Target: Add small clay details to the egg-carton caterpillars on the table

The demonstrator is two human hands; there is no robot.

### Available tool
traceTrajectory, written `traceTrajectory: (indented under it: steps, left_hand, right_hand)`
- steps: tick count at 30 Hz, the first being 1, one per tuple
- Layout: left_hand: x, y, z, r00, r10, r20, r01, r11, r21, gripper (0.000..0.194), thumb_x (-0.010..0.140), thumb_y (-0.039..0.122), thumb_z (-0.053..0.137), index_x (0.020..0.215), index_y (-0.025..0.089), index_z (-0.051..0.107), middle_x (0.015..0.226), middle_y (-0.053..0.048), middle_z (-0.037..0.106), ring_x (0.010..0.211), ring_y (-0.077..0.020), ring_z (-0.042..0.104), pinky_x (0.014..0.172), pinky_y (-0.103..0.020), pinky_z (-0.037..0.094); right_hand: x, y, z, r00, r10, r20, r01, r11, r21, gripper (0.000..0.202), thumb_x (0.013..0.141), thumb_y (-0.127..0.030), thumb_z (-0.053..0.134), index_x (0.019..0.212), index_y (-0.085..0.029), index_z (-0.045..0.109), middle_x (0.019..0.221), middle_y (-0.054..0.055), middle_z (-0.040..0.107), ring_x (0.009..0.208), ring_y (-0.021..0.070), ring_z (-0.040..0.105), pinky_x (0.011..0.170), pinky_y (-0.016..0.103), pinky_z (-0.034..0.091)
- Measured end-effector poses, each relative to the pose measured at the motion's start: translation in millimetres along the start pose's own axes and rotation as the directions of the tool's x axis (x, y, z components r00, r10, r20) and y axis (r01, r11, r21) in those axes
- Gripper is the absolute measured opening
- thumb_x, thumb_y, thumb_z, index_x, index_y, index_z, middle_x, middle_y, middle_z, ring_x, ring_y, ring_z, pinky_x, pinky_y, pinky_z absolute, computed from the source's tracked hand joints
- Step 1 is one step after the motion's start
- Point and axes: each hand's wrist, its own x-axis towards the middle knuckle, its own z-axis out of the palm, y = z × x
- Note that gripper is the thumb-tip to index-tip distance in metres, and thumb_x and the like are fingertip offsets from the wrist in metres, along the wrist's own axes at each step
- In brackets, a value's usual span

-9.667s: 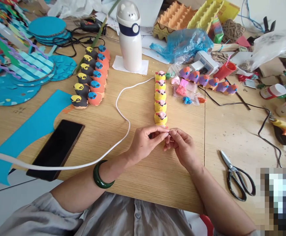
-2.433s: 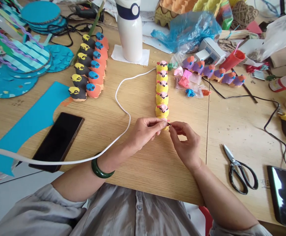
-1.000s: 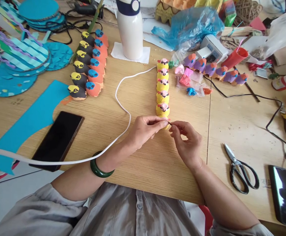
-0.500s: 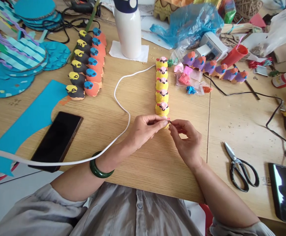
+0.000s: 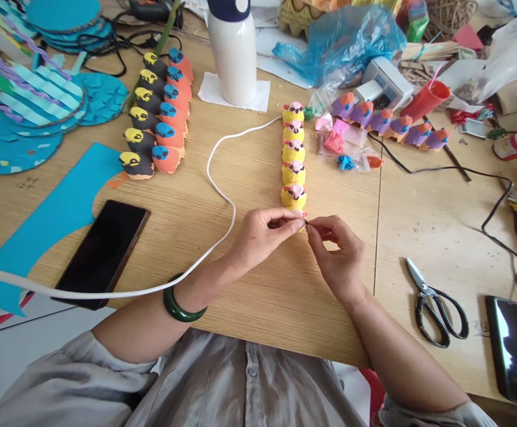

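A row of yellow clay-covered bumps with pink tops and dark marks [image 5: 293,155] runs up the middle of the table. Over its near end, my left hand [image 5: 258,234] is pinched closed, with a green bangle [image 5: 182,302] on the wrist. My right hand [image 5: 338,252] is pinched too, its fingertips almost meeting the left ones. Between the fingertips is a tiny dark bit [image 5: 306,223], perhaps clay, held by both hands. The nearest yellow bump is mostly hidden behind my fingers.
Black and orange bump rows [image 5: 140,118] stand left, a purple row [image 5: 379,120] right. A white bottle [image 5: 232,59] stands behind. Scissors [image 5: 434,302] and a phone [image 5: 514,347] lie right; another phone [image 5: 105,252] lies left. A white cable [image 5: 234,207] crosses the table.
The fingertips of both hands have drawn slightly closer together, and less of the dark bit shows between them. The rows and other things stay where they were.
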Motion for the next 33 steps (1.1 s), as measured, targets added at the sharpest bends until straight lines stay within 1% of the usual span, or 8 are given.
traceTrajectory:
  steps: [6,10,17,22,25,28,30,33]
  left_hand:
    - [1,-5,-1.4,0.996,-0.084,0.021,0.086,0.992,-0.091,0.034,0.083,0.045,0.078,0.104,0.017,0.083,0.057,0.005,0.052,0.047,-0.0055,0.036,0.043,-0.022,0.026]
    - [0,-6,-0.9,0.996,-0.091,0.012,0.092,0.987,-0.133,0.034,0.082,0.045,0.079,0.100,0.016,0.083,0.057,0.005,0.049,0.048,-0.0054,0.036,0.043,-0.021,0.028]
    - [-1,-6,2.3,0.993,-0.115,0.030,0.119,0.980,-0.161,0.035,0.082,0.046,0.080,0.101,0.016,0.083,0.057,0.005,0.049,0.047,-0.0048,0.038,0.043,-0.021,0.027]
    - [-1,-5,3.1,0.991,-0.123,0.058,0.133,0.966,-0.220,0.033,0.081,0.043,0.082,0.099,0.015,0.082,0.057,0.006,0.047,0.047,-0.0044,0.038,0.043,-0.020,0.027]
    - [0,-1,2.7,0.985,-0.154,0.082,0.172,0.943,-0.284,0.030,0.079,0.043,0.083,0.089,0.014,0.080,0.057,0.006,0.044,0.048,-0.0038,0.036,0.043,-0.020,0.026]
    - [0,3,1.4,0.964,-0.227,0.139,0.262,0.902,-0.342,0.030,0.079,0.043,0.082,0.078,0.014,0.077,0.058,0.006,0.044,0.048,-0.0031,0.034,0.042,-0.019,0.023]
    - [1,4,0.8,0.953,-0.244,0.181,0.297,0.878,-0.375,0.026,0.078,0.040,0.083,0.082,0.015,0.079,0.058,0.006,0.045,0.049,-0.0028,0.033,0.042,-0.018,0.022]
    - [1,4,1.1,0.955,-0.228,0.192,0.289,0.865,-0.410,0.026,0.072,0.034,0.087,0.092,0.016,0.082,0.057,0.007,0.044,0.049,-0.0031,0.034,0.042,-0.018,0.023]
  right_hand:
    - [0,0,0,0.982,0.179,0.052,-0.186,0.965,0.185,0.006,0.093,-0.026,0.070,0.094,-0.021,0.074,0.085,0.001,0.078,0.067,0.0110,0.070,0.065,0.027,0.063]
    - [1,1,1,0.969,0.232,0.087,-0.247,0.935,0.255,0.010,0.093,-0.028,0.070,0.099,-0.021,0.074,0.089,0.003,0.080,0.068,0.0125,0.071,0.065,0.028,0.064]
    - [-1,4,1,0.986,0.159,0.052,-0.167,0.967,0.194,0.004,0.091,-0.024,0.072,0.093,-0.022,0.069,0.085,-0.001,0.073,0.072,0.0116,0.068,0.066,0.027,0.062]
    - [-1,5,0,0.994,0.075,0.075,-0.089,0.977,0.193,0.018,0.094,-0.021,0.068,0.110,-0.026,0.070,0.091,-0.001,0.066,0.077,0.0113,0.065,0.066,0.026,0.063]
    - [0,5,-2,0.994,0.035,0.103,-0.052,0.985,0.167,0.020,0.096,-0.020,0.065,0.112,-0.028,0.073,0.093,0.000,0.065,0.082,0.0125,0.065,0.066,0.027,0.064]
    - [0,6,-2,0.994,0.054,0.091,-0.070,0.981,0.180,0.018,0.096,-0.021,0.065,0.110,-0.027,0.074,0.094,0.001,0.065,0.081,0.0129,0.065,0.065,0.028,0.065]
    - [1,6,-2,0.994,0.081,0.080,-0.097,0.967,0.237,0.017,0.095,-0.022,0.067,0.110,-0.028,0.074,0.093,0.000,0.065,0.077,0.0118,0.064,0.064,0.026,0.065]
    - [1,8,-1,0.990,0.123,0.074,-0.141,0.931,0.336,0.014,0.094,-0.025,0.070,0.107,-0.028,0.074,0.092,-0.001,0.064,0.075,0.0110,0.064,0.061,0.025,0.065]
